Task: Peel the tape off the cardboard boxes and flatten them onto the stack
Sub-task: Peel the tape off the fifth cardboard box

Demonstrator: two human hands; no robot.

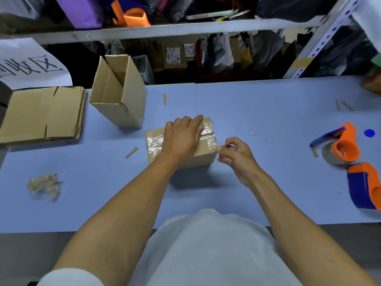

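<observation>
A small sealed cardboard box (204,155) sits mid-table, with clear tape (153,142) across its top seam. My left hand (182,137) lies flat on the box top, pressing it down. My right hand (235,154) pinches at the tape's end on the box's right top edge. A taller open box (118,100) stands upright at the back left. Farther left lies the stack of flattened boxes (43,114).
A crumpled wad of peeled tape (44,185) lies at the front left. Two orange and blue tape dispensers (342,145) (365,186) sit at the right. Cardboard slivers (132,152) dot the blue table (268,112). Cluttered shelving (165,27) stands behind.
</observation>
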